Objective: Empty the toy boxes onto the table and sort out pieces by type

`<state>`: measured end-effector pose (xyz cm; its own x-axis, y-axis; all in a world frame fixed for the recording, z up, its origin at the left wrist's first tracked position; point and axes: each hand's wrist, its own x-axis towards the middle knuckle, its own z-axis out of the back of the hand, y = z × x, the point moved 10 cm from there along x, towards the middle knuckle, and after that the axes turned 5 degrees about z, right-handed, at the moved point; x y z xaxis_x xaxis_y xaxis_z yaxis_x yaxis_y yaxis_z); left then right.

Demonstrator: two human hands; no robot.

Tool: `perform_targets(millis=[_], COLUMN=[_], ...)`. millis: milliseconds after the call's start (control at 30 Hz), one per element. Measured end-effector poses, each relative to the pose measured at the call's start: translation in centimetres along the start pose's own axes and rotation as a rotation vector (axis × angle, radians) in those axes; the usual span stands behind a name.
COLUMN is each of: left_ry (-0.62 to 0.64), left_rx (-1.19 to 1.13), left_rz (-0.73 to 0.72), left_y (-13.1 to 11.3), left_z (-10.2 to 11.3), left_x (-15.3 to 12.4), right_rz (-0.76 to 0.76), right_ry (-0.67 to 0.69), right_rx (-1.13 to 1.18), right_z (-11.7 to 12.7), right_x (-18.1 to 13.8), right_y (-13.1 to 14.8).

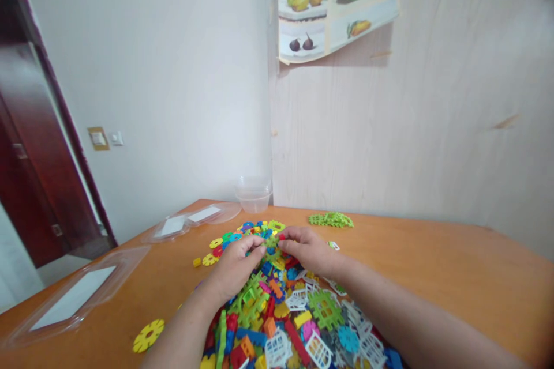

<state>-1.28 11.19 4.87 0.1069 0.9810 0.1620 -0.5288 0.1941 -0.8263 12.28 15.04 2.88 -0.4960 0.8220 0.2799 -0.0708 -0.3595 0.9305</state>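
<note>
Above a heap of mixed plastic building pieces [277,300], my two hands are close together. A small light-green toothed building piece [272,244] shows between my fingertips. My left hand [240,259] is closed, thumb and fingers pinching at the piece's left side. From the right, my right hand [308,249] pinches at its other side, with a bit of red by the fingertips. Just below lie more green toothed squares [325,308], white lattice pieces [279,349], and red, blue and orange bricks. Notched discs [210,259] spread behind my left hand.
A pile of green toothed pieces [331,219] sits at the back right of the wooden table [433,277]. Clear bowls [254,193] are stacked against the wall. Clear lids with white labels [73,300] lie along the left edge, near a yellow disc [149,335].
</note>
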Motion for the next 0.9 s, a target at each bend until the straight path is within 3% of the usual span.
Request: perform_targets(millis=[233, 367, 500, 600, 733, 900], left_ry=[-0.079, -0.037, -0.021, -0.139, -0.310, -0.337], left_rx=[-0.187, -0.181, -0.153, -0.044, 0.177, 0.361], left_rz=[0.110, 0.083, 0.034, -0.013, 0.032, 0.144], left_y=[2.3, 2.4, 2.0, 1.8, 2.9, 4.7], left_z=[0.5, -0.1, -0.3, 1.3, 3.8, 4.5], left_x=[0.5, 0.5, 0.6, 0.7, 0.7, 0.8], right_rz=[0.042, 0.140, 0.080, 0.024, -0.112, -0.289], right_ry=[-0.072, -0.085, -0.126, -0.274, -0.528, -0.677], right_rx=[-0.174, -0.178, -0.149, -0.191, -0.357, -0.558], right_z=[1.4, 0.6, 1.3, 5.1, 12.8, 19.5], right_x=[0.3, 0.4, 0.7, 1.1, 1.4, 2.2], right_y=[-0.5, -0.1, -0.8, -0.8, -1.8, -4.6])
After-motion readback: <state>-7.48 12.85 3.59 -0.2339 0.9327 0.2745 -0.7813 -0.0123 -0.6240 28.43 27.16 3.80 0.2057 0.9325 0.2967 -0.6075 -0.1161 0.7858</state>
